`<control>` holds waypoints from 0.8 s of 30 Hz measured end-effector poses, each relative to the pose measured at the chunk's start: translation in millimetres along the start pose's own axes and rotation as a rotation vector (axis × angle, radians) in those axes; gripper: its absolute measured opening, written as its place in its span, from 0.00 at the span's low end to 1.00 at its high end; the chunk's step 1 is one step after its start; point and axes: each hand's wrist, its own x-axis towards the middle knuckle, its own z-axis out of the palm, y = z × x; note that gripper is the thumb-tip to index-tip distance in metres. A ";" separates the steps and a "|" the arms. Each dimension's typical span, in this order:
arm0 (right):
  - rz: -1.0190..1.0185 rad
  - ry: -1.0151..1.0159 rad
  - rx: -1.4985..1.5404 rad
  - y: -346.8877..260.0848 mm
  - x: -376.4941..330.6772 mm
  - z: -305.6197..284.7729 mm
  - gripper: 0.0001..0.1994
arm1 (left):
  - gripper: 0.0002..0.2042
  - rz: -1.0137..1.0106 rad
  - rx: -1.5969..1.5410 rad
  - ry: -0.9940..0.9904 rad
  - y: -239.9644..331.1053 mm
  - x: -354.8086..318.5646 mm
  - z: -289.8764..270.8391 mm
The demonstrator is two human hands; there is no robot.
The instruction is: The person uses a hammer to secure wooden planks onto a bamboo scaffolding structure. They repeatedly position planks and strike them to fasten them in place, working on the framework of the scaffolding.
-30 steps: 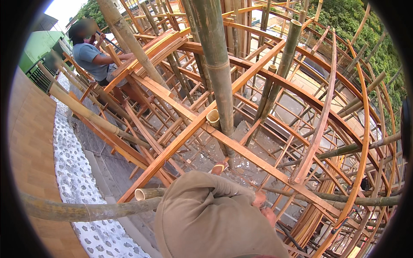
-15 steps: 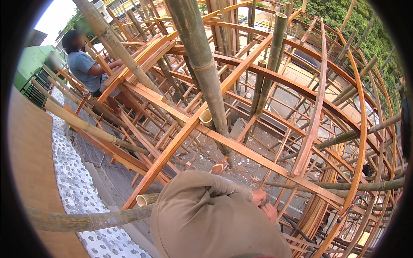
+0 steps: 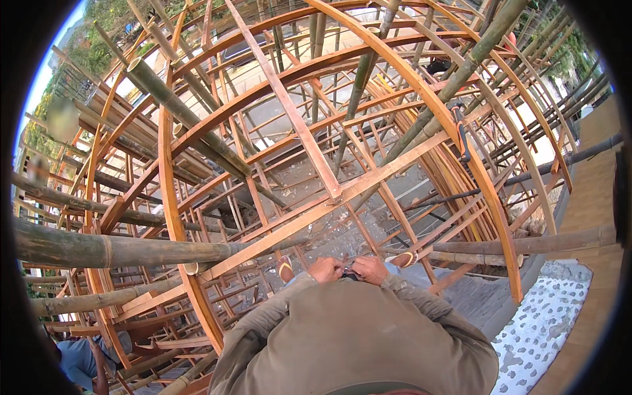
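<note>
My left hand (image 3: 327,269) and my right hand (image 3: 370,268) meet in front of my belly, just above my olive-grey shirt (image 3: 355,342). Both hands have curled fingers closed on a small dark item (image 3: 349,271) between them; what it is cannot be made out. Below the hands my two sandalled feet (image 3: 284,266) (image 3: 403,258) stand on the frame. A long flat orange wooden beam (image 3: 342,197) runs diagonally just beyond my hands.
A curved lattice of orange wooden ribs (image 3: 168,197) and thick bamboo poles (image 3: 118,250) surrounds me. A red-handled tool (image 3: 463,135) hangs on a rib at right. Another person in blue (image 3: 79,359) crouches at lower left. A white patterned sheet (image 3: 546,322) lies by wooden decking (image 3: 592,197).
The view has swung round: the person in blue went from upper left to lower left, the patterned sheet from left to right. Both my hands now show together at my front.
</note>
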 end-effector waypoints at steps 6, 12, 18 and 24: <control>0.252 0.005 0.208 2.4 -5.8 4.1 0.06 | 0.16 -0.044 -0.098 -0.100 1.8 -1.3 -30.8; 0.716 -0.185 0.685 15.9 -4.6 0.4 0.11 | 0.14 0.073 -0.036 -0.057 -27.0 -19.2 -37.5; 0.876 -0.449 0.991 26.6 -5.3 -31.4 0.15 | 0.15 -0.057 -0.267 0.321 -14.5 3.7 -24.3; 0.984 -0.213 1.132 39.5 -2.4 -29.4 0.14 | 0.22 -0.225 -0.180 0.357 -29.1 -20.8 -13.1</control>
